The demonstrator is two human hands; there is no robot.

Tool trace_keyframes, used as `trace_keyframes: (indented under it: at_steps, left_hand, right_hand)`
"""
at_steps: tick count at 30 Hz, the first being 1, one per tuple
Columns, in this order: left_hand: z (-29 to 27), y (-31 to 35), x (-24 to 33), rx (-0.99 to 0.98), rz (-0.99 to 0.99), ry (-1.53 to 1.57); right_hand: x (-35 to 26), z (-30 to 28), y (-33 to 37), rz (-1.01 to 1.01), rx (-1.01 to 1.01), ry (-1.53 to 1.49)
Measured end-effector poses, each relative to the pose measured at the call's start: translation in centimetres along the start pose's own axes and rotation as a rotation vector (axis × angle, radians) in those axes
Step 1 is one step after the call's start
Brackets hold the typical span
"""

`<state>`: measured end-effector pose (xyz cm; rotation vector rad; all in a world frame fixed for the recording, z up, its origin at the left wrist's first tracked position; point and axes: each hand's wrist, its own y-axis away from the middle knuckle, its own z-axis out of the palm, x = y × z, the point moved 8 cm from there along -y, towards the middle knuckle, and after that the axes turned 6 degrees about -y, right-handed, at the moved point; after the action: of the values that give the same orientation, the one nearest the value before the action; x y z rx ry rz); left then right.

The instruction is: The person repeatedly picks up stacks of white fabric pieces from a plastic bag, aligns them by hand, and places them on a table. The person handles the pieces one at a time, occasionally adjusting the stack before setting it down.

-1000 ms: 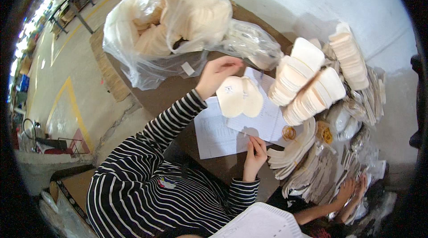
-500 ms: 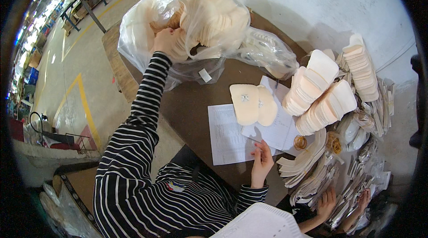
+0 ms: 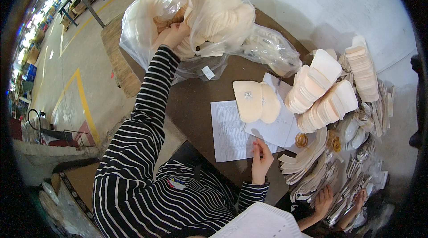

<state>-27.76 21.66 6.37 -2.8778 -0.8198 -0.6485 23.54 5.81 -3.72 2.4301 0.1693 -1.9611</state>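
Observation:
A large clear plastic bag [image 3: 147, 13] at the back of the brown table holds a heap of cream pads [image 3: 223, 19]. My left hand [image 3: 174, 35] reaches into its opening, fingers curled against the edge of a pad; the bag and pads partly hide the grip. My right hand [image 3: 262, 162] hovers by the front edge of the printed sheet [image 3: 227, 135], fingers loosely bent and apart, holding nothing. Beyond it, two cream pads with rounded corners [image 3: 249, 106] overlap on the papers, one bearing a small dark printed mark.
Bundled stacks of cream pads [image 3: 314, 82] stand at the right, with another stack [image 3: 362, 71] by the white wall. Rubber bands [image 3: 302, 140] and bundles of pale strips [image 3: 303, 160] lie nearer. Another person's hands [image 3: 324, 200] touch bundles at lower right. Bare floor [image 3: 67, 77] shows left.
My left hand has shifted slightly right and up within the bag opening, its fingers now curled at a pad edge. My right hand stays nearly in place.

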Motion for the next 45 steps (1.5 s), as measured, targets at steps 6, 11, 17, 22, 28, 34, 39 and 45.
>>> trace_keyframes:
  at_steps: [6, 11, 17, 22, 28, 34, 39, 45]
  left_hand:
    - [3.5, 0.5, -7.8, 0.201, -0.075, 0.932]
    - [5.1, 1.6, -12.4, 0.031, -0.108, 1.404]
    - [3.9, 5.7, -9.2, -0.258, -0.22, 1.339]
    - [1.8, 8.0, -6.7, 0.054, 0.077, 1.226]
    - [4.3, 14.3, -3.1, 0.154, 0.309, 0.936]
    - [5.7, 22.2, 0.2, -0.139, 0.165, 1.253]
    - [8.5, 27.6, 3.7, -0.397, 0.227, 1.376]
    - [9.9, 31.2, 10.2, -0.655, 0.364, 1.445]
  right_hand:
    - [-0.1, 0.0, 0.0, -0.021, 0.025, -0.048]
    - [-0.7, 0.5, -0.2, 0.001, 0.01, -0.042]
    - [-0.5, 0.2, -0.2, -0.005, 0.002, 0.028]
    - [-0.2, 0.1, -0.4, -0.055, 0.0, 0.071]
    - [-1.3, 1.0, -0.4, 0.004, -0.032, 0.04]
    - [-2.3, 4.1, 0.1, 0.086, -0.111, -0.296]
    - [-5.1, 8.4, -0.5, 0.281, -0.317, -0.696]
    - [-9.3, 7.7, -0.3, 0.018, -0.367, -0.373]
